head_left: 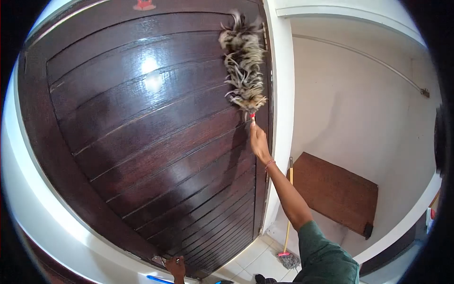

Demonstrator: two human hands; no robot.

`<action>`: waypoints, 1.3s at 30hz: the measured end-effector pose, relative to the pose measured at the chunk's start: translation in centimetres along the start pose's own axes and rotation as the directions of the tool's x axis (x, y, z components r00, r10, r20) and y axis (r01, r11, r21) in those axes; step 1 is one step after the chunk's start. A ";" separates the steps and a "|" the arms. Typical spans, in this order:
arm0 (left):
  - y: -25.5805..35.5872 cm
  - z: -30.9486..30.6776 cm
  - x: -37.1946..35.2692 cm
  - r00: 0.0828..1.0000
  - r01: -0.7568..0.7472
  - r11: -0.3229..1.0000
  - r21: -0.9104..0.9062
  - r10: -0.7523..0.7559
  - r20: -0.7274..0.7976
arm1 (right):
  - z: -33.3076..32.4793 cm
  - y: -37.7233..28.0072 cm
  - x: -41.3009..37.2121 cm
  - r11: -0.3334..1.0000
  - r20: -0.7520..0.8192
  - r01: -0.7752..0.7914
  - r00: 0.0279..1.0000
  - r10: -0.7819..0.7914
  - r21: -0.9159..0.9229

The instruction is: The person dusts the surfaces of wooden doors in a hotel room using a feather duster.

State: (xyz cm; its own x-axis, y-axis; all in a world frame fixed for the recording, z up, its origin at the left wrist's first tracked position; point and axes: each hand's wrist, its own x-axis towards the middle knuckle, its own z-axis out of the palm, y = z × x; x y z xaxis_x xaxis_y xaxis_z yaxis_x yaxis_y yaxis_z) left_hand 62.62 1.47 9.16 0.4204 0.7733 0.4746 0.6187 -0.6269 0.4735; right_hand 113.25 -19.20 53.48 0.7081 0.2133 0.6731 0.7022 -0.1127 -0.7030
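My right hand [258,142] is closed round the short handle of a feather duster [243,66], which has a red band below its plumes. The duster stands nearly upright against the right side of a dark brown wooden door [156,128] with slatted panels. Some plumes look blurred. Low on the door's left side, my left hand [176,268] is closed on the metal door handle [159,260]; its fingers are partly hidden.
Right of the white door frame [282,94] is an alcove with a metal rod [359,57] and a brown board [331,189]. A yellow-handled mop [288,259] leans there, its grey head on the tiled floor [250,255]. Something blue [158,279] lies at the bottom edge.
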 end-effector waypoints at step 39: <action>-0.3 0.4 -0.1 0.993 -0.089 0.996 0.022 0.090 -0.072 | 6.2 9.2 -15.4 0.974 0.069 -0.050 0.997 0.036 0.219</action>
State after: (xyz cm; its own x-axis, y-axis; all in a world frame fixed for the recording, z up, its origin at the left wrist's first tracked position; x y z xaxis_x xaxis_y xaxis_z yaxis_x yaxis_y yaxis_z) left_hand 62.63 1.59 8.69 0.4258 0.7050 0.5672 0.5932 -0.6908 0.4134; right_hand 108.35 -17.48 35.24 0.7263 0.2754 0.6298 0.6322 0.0923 -0.7693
